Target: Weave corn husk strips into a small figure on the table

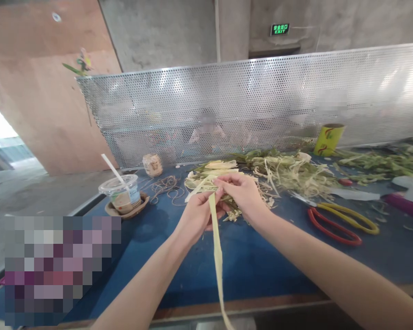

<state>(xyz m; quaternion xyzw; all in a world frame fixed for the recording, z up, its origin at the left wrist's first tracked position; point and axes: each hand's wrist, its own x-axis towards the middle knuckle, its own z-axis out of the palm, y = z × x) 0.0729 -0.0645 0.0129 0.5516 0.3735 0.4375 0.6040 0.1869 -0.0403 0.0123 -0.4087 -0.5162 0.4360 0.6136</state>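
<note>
My left hand is closed, its thumb and fingers pinching a long pale yellow-green plant-fibre strip. From the pinch the strip hangs down past the table's front edge. My right hand meets the left, its thumb and forefinger pinched at the strip's upper end. The fingers hide the exact spot where the strip is gripped. Just behind both hands lies a pile of pale flat strips, with curled scraps under and beside them.
Scissors with red and yellow handles and a purple-handled knife lie at right. Leafy stalks and a yellow-green can stand behind. At left are a drink cup, twine and a twine roll. A perforated metal screen borders the table.
</note>
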